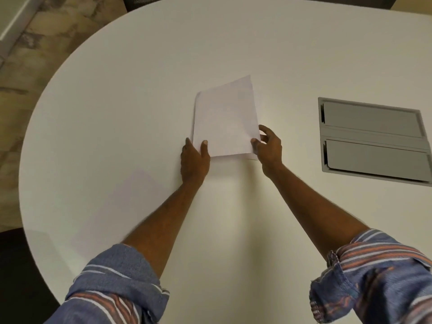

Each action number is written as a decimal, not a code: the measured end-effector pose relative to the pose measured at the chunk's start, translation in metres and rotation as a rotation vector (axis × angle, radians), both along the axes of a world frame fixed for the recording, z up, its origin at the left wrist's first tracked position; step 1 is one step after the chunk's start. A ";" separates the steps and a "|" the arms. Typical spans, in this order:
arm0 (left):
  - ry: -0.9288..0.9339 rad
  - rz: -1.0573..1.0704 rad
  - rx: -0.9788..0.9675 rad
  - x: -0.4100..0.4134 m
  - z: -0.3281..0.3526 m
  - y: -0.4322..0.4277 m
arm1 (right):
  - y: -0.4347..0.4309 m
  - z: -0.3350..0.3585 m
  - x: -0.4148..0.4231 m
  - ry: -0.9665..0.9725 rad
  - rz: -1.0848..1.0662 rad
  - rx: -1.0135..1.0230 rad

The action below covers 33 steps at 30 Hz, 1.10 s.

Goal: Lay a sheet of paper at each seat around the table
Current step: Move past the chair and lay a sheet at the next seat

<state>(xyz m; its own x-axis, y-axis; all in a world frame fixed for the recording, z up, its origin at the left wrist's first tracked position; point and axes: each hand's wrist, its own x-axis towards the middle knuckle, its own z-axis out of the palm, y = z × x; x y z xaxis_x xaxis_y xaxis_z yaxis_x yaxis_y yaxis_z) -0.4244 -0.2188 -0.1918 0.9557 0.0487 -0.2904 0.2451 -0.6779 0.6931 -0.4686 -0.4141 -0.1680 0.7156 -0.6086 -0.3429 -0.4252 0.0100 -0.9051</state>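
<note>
At the middle of the round white surface (140,90) is the paper (225,118), held by both grips at its near short edge. It is plain white, blank on the side that shows, and uncreased. A second edge peeks out along its 9 o'clock side and at its near 3 o'clock corner, so there is more than one sheet. Its long axis runs from 6 o'clock towards 12, tipped slightly to 1 o'clock, and the far 3 o'clock corner reaches farthest away. Whether the far edge touches the surface cannot be told.

The left grip (195,160) grasps the near 9 o'clock corner, with the thumb flat on top of the paper and the fingers tucked along and under the side edge. The right grip (268,148) pinches the near 3 o'clock corner between thumb and curled fingers, the knuckles turned outward. Both forearms stretch out straight from 6 o'clock and converge on the paper, bare up to the rolled blue striped sleeves (121,284).

At 3 o'clock a grey two-flap hatch (374,139) sits flush in the surface, well apart from the paper. A dark chair (140,1) shows at 12 o'clock beyond the rim. At 8 o'clock a faint paler patch lies on the surface, too blurred to identify.
</note>
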 end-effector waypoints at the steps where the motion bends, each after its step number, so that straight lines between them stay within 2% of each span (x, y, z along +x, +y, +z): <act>1: 0.018 0.053 -0.065 0.000 0.007 0.002 | 0.001 0.006 -0.009 -0.001 0.010 0.006; 3: 0.061 0.125 -0.166 0.010 0.011 0.001 | -0.002 0.006 -0.012 0.004 0.001 0.037; 8: -0.010 0.102 -0.286 -0.015 0.031 0.015 | 0.005 0.020 -0.051 0.049 0.022 -0.023; 12: 0.019 0.072 -0.325 -0.039 0.035 0.019 | 0.005 0.025 -0.073 0.159 -0.002 -0.063; 18: 0.057 0.032 -0.369 -0.092 0.052 0.013 | 0.003 0.041 -0.127 0.225 -0.107 -0.120; 26: 0.161 -0.097 -0.462 -0.177 0.075 -0.010 | -0.015 0.071 -0.229 0.244 -0.273 -0.146; 33: 0.207 -0.184 -0.497 -0.239 0.088 -0.036 | -0.047 0.088 -0.304 0.251 -0.327 -0.167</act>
<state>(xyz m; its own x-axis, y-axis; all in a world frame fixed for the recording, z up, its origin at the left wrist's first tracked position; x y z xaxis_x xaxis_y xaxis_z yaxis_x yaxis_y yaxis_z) -0.6633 -0.2552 -0.1038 0.8562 -0.3033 -0.4182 0.3187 -0.3269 0.8897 -0.7722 -0.4609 -0.0802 0.3839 -0.8509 -0.3586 -0.6305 0.0422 -0.7750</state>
